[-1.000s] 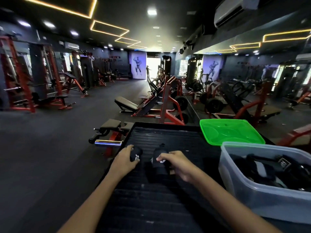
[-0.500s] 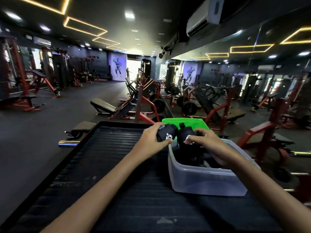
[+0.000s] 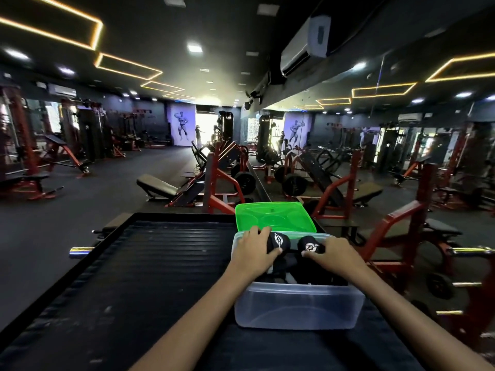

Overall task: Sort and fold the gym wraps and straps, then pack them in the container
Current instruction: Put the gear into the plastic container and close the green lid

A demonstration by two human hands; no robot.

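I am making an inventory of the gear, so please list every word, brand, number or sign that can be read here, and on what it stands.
No text can be read here.
Rolled wrap in the left hand: white round logo, no readable letters.
Rolled wrap in the right hand: the same white logo, blurred.
Green lid: moulded marks, too faint to read.
Wall posters: bodybuilder figures only, no words visible.
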